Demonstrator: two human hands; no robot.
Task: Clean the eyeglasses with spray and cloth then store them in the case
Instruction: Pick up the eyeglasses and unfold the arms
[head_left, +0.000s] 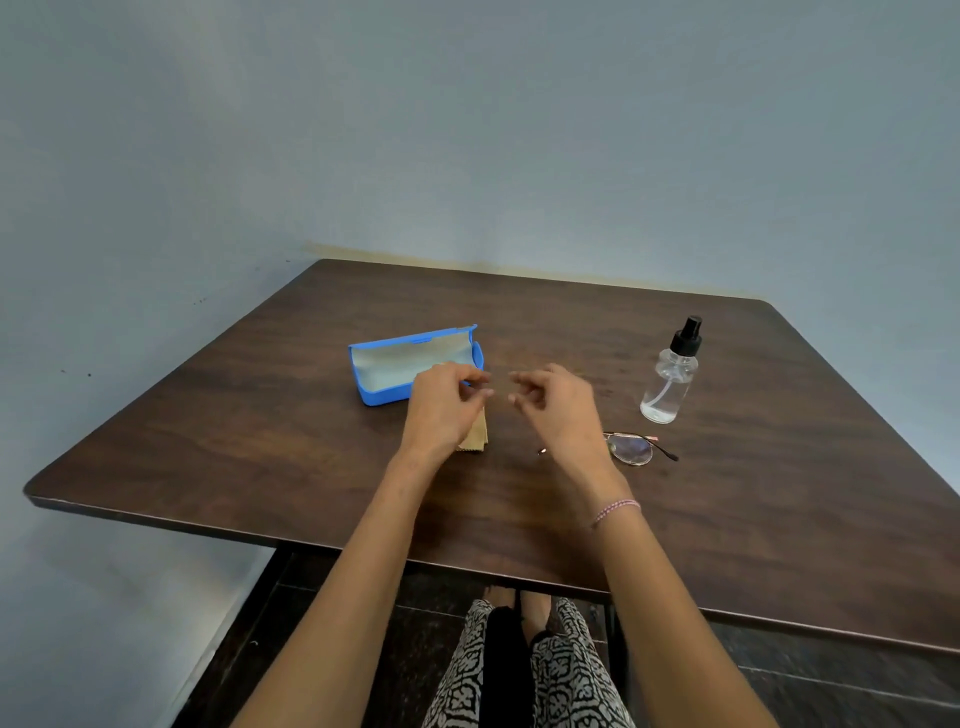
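Head view, near to far. Black-and-white patterned trousers (566, 675) and bare feet (535, 605) show under the desk (260, 441), which has a dark wood-grain top, matte, with rounded corners.

Both forearms are bare; there's a thin pink-and-white braided bracelet (615, 510) on the right wrist.

Left hand (447, 405) and right hand (556, 410) hover mid-desk, fingertips facing each other and apart. On both, the fingers are loosely curled with nothing visibly in them.

- Cloth (475, 436): tan, flat, zigzag-cut near edge. Lies on the desk at 5 o'clock of the left hand, mostly hidden under it.
- Eyeglasses (631, 448): thin metal frame, rounded lens, dark temple tip. They lie on the desk at 4 o'clock of the right hand, with the left part hidden behind the wrist. Neither hand touches them.
- Case (410, 364): blue hard shell, rectangular, lid up, pale grey lining. Sits at 11 o'clock of the left hand, near corner hidden behind the knuckles.
- Spray bottle (672, 374): clear plastic cylinder, black pump top, dip tube visible. Stands upright at 2 o'clock of the right hand, well apart from the case.

Behind it all is a plain grey-blue wall (467, 130).
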